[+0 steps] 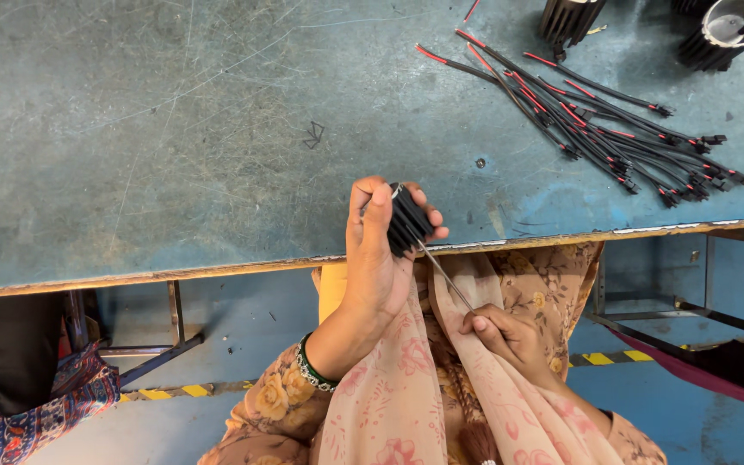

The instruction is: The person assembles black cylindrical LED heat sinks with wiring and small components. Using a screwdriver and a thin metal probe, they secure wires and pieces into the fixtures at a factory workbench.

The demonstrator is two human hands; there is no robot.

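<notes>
I see my left hand (pixel 378 258) gripping a black finned part (pixel 408 226) between thumb and fingers, at the table's (pixel 174 129) near edge. My right hand (pixel 510 336) pinches a thin rod (pixel 445 280) poking into it (midway, I judge); wires (pixel 613 138) lie untouched, well beyond the fingertips.
</notes>
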